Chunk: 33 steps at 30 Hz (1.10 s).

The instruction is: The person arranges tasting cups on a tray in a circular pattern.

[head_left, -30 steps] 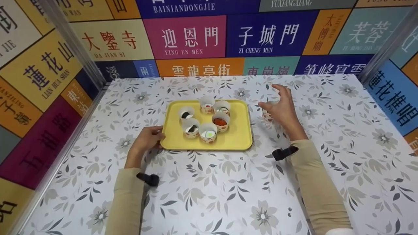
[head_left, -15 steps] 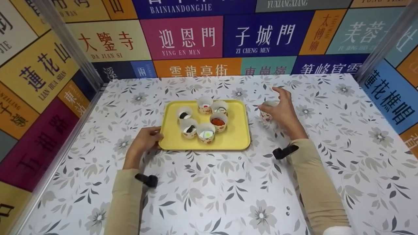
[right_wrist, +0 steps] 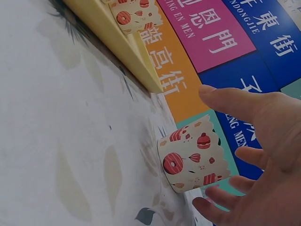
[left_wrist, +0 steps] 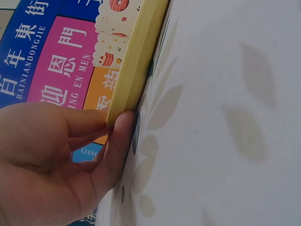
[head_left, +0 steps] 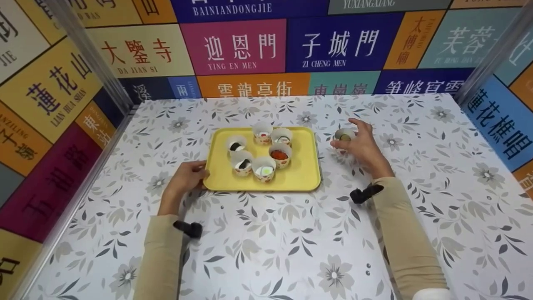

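My left hand (head_left: 187, 177) pinches the left edge of a yellow tray (head_left: 302, 173), the thumb at its rim and fingers underneath in the left wrist view. On the tray stand several paper cups, among them one with orange-red filling (head_left: 280, 156) and one with a white and green piece (head_left: 265, 170). To the tray's right, a single paper cup (right_wrist: 193, 155) printed with red donuts and cakes stands on the table. Something greenish lies inside it. My right hand (head_left: 362, 146) reaches around this cup, thumb on the near side and fingers spread beyond, with gaps visible in the right wrist view.
The table (head_left: 258, 258) has a white cloth with grey leaves and flowers. Panels with coloured signs (head_left: 235, 46) rise at its back and sides. Black wrist straps (head_left: 189, 229) sit over both beige sleeves (head_left: 406, 237).
My right hand has lowered a little around the single cup, and the greenish content now shows between thumb and fingers. The left hand stays on the tray's edge.
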Each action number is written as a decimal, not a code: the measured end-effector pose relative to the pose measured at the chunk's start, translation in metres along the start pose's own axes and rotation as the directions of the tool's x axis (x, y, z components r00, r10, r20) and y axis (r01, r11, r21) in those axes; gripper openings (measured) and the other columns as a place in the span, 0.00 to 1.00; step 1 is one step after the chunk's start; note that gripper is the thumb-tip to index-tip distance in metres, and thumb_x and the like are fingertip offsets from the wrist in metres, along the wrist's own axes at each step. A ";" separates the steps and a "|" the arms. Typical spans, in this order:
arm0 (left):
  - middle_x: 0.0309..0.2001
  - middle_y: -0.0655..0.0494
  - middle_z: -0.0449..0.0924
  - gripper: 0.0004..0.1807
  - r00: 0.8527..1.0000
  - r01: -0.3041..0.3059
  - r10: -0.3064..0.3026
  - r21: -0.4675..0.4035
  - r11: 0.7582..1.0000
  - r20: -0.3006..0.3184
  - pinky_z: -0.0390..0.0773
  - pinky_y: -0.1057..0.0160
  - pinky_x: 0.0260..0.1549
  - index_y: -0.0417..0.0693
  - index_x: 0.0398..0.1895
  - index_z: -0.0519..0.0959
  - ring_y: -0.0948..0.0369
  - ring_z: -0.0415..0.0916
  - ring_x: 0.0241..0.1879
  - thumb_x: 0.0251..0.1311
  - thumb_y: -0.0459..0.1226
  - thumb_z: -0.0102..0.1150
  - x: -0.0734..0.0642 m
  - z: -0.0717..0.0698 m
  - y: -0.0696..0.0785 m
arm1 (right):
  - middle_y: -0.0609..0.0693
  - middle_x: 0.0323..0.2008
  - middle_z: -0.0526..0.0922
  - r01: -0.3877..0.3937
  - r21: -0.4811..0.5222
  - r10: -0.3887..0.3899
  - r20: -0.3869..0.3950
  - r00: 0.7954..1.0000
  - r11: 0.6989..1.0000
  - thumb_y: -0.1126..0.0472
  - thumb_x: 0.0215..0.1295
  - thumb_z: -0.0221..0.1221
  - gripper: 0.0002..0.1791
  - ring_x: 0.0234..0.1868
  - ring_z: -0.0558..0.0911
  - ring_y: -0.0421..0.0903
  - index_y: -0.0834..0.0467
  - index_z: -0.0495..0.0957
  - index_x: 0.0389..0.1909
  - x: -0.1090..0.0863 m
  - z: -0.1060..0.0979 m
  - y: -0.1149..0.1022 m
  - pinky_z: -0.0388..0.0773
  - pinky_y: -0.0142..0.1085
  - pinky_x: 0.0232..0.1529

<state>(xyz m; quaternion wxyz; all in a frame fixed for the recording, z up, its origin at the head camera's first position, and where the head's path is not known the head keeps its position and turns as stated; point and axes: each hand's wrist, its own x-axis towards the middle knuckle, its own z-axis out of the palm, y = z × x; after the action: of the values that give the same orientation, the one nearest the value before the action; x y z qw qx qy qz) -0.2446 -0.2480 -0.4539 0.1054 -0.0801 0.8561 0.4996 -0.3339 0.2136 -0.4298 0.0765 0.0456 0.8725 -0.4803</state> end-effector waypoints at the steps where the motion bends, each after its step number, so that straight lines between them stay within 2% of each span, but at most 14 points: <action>1: 0.54 0.30 0.80 0.24 1.000 0.001 -0.001 0.006 1.000 -0.002 0.82 0.68 0.29 0.39 0.71 0.69 0.65 0.80 0.28 0.72 0.30 0.49 0.000 0.000 0.000 | 0.59 0.80 0.37 -0.008 -0.011 0.008 0.004 1.000 1.000 0.51 0.59 0.72 0.57 0.76 0.56 0.60 0.49 0.44 0.81 0.001 0.000 0.000 0.56 0.54 0.76; 7: 0.53 0.31 0.81 0.25 1.000 -0.006 0.006 0.015 1.000 -0.005 0.81 0.67 0.29 0.38 0.71 0.69 0.64 0.79 0.27 0.72 0.30 0.49 -0.002 0.001 0.000 | 0.61 0.80 0.38 -0.033 -0.054 0.035 0.020 0.999 0.998 0.50 0.59 0.72 0.58 0.75 0.57 0.61 0.48 0.43 0.81 0.005 0.002 0.005 0.55 0.56 0.76; 13: 0.51 0.32 0.82 0.24 1.000 0.001 -0.001 0.018 1.000 0.001 0.81 0.67 0.30 0.39 0.71 0.69 0.64 0.79 0.28 0.73 0.31 0.49 -0.002 0.001 0.000 | 0.59 0.80 0.43 -0.049 -0.051 0.050 0.034 0.998 0.997 0.53 0.61 0.71 0.56 0.76 0.56 0.60 0.49 0.43 0.81 0.005 0.002 0.009 0.55 0.54 0.77; 19: 0.57 0.32 0.80 0.24 1.000 0.012 -0.012 0.024 1.000 0.002 0.82 0.67 0.31 0.41 0.71 0.69 0.63 0.81 0.31 0.73 0.32 0.49 0.000 0.000 0.000 | 0.60 0.80 0.44 -0.042 -0.041 0.044 0.050 0.998 0.998 0.54 0.62 0.69 0.56 0.78 0.54 0.60 0.51 0.42 0.81 0.005 0.001 0.009 0.54 0.55 0.77; 27: 0.57 0.32 0.80 0.24 1.000 0.023 -0.023 0.017 1.000 0.000 0.83 0.67 0.31 0.41 0.71 0.69 0.64 0.81 0.31 0.73 0.32 0.49 0.002 0.000 0.001 | 0.62 0.80 0.46 -0.051 -0.011 0.052 0.052 0.997 0.999 0.56 0.64 0.67 0.53 0.73 0.62 0.58 0.52 0.44 0.81 0.005 0.000 0.010 0.62 0.51 0.72; 33: 0.57 0.31 0.79 0.25 1.000 0.027 -0.027 0.009 1.000 0.002 0.83 0.67 0.31 0.40 0.72 0.68 0.65 0.81 0.31 0.73 0.32 0.49 0.002 0.000 0.000 | 0.62 0.79 0.49 -0.063 -0.016 0.064 0.042 0.997 0.998 0.57 0.63 0.68 0.52 0.71 0.64 0.57 0.53 0.46 0.81 0.006 0.001 0.010 0.64 0.50 0.71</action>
<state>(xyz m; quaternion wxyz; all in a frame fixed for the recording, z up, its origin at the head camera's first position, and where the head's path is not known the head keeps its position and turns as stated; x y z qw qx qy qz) -0.2462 -0.2478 -0.4540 0.1133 -0.0905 0.8569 0.4946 -0.3378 0.2183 -0.4399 0.1106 0.0624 0.8724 -0.4719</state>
